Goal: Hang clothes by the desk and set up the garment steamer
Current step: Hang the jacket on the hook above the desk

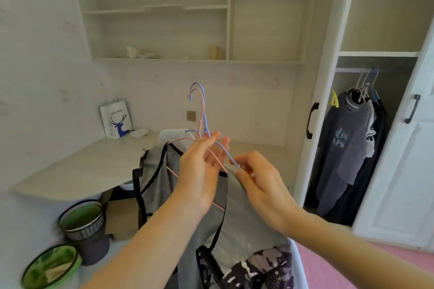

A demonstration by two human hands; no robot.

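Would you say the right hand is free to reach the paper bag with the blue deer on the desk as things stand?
Probably not yet: the right hand pinches the blue hanger, and the paper bag stands at the desk's far left, across the left hand and the grey garment.

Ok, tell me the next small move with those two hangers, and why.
Probably pull the blue hanger free of the pink hanger. Their hooks overlap, the left hand grips both near the necks, and the right hand already pinches the blue arm. The grey garment hangs from them, so separating comes before hanging anything by the desk.
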